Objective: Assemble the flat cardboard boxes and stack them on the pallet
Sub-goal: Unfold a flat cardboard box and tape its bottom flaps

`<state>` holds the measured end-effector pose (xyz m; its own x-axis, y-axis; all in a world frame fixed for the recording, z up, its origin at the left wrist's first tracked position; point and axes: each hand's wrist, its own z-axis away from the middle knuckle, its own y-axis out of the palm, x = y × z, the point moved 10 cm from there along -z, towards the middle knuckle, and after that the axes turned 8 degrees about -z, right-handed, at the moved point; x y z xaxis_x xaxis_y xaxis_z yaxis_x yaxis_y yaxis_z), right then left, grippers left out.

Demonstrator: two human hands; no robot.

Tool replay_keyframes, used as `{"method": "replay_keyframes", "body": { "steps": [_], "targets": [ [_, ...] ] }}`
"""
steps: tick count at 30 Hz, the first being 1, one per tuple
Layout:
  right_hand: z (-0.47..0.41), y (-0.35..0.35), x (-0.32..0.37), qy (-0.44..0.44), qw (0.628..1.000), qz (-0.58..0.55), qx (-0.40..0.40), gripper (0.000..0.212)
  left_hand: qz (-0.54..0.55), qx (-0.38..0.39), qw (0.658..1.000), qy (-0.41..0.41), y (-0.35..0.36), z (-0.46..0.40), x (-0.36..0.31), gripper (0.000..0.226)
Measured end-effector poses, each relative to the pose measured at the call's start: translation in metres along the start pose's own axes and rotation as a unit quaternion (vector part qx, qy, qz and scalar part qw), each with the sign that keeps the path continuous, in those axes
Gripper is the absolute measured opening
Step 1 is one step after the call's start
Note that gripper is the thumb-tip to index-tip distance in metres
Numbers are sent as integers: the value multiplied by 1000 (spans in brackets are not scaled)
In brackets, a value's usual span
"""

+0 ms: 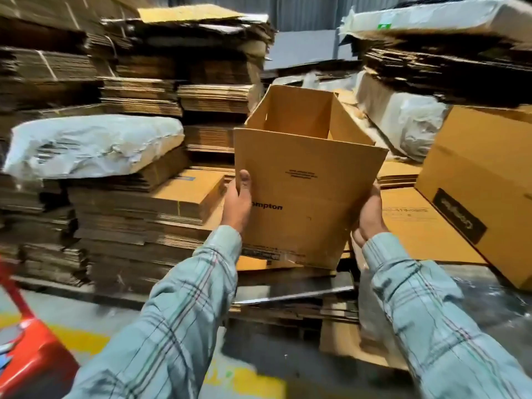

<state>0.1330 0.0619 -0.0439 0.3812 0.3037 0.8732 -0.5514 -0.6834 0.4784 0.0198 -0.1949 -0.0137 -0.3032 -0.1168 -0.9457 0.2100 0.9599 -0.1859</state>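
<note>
Upright, open box (305,194), left hand (236,204), right hand (370,216) gripping opposite sides

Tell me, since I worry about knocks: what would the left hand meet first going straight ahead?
Probably the stacks of flat brown cardboard behind the open brown cardboard box the left hand grips; depth is unclear.

Your right hand's (370,214) fingers behind the box (305,197), your left hand (237,201) over its logo, far stacks (129,82) blurred.
</note>
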Motion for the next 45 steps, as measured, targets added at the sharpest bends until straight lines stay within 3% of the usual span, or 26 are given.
{"method": "replay_keyframes", "body": {
  "steps": [3,7,10,12,15,18,21,27,29,34,36,39,41,45],
  "targets": [
    [17,83,-38,33,996,-14,80,48,19,-91,995,-45,-89,13,22,110],
    [70,219,-83,68,974,-22,214,48,18,-236,970,-48,-227,53,38,90],
    [122,310,-120,88,956,-39,277,29,11,-339,940,-27,-329,103,43,82],
    [167,368,-153,126,932,-54,335,34,-4,-413,910,-27,-393,150,50,82],
    [253,451,-202,180,879,-76,434,41,-36,-503,864,-11,-472,238,47,40],
    [350,510,-236,225,830,-107,499,35,-76,-589,802,-62,-544,336,57,48],
    [453,546,-269,295,774,-128,546,32,-101,-673,727,-90,-572,446,36,58],
    [666,543,-290,389,594,-103,697,42,-115,-815,557,-110,-555,637,15,73],
    [719,525,-293,406,549,-80,726,45,-111,-848,505,-116,-527,685,10,64],
    [816,476,-302,452,422,-24,785,51,-70,-920,364,-130,-452,770,25,51],
    [839,458,-301,456,380,-20,804,46,-55,-936,323,-130,-425,789,32,63],
    [861,430,-307,482,324,-11,814,44,-42,-952,279,-123,-392,806,44,80],
    [865,414,-313,477,314,7,821,42,-31,-960,251,-123,-369,807,53,85],
    [864,380,-340,487,277,48,827,54,-18,-975,186,-124,-320,795,74,60]
  ]
}}
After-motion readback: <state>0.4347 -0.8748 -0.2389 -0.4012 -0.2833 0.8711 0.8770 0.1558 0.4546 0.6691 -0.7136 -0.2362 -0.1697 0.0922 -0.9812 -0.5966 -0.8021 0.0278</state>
